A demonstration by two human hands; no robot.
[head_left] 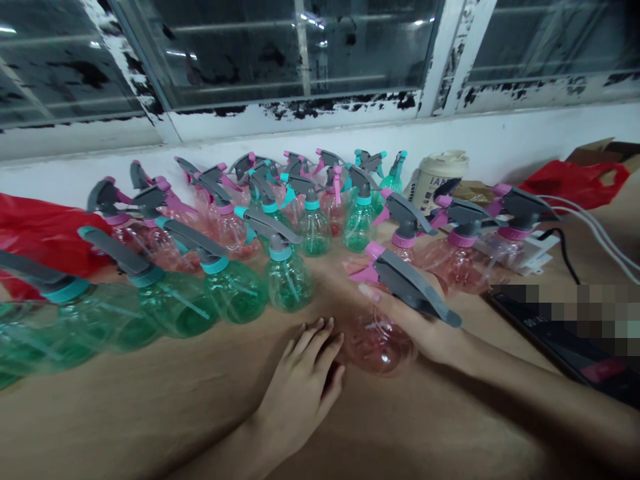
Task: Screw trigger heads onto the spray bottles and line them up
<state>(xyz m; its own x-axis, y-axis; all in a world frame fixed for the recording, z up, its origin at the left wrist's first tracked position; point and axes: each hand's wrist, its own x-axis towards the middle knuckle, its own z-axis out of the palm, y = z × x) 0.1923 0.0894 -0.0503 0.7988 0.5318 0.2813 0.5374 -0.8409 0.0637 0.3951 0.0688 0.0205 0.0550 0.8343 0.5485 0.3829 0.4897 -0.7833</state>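
My right hand grips a clear pink spray bottle around its neck, under the grey and pink trigger head. The bottle stands on or just above the wooden table; I cannot tell which. Just left of it, my left hand lies on the table with its fingers spread and nothing in it. A green spray bottle stands beyond my left hand, at the end of a row of green bottles running to the left. More pink spray bottles stand behind my right hand.
Several pink and green spray bottles crowd the back near the window wall. A paper coffee cup stands behind. A red plastic bag lies left, another red bag right. A phone, white cables and a power strip are on the right.
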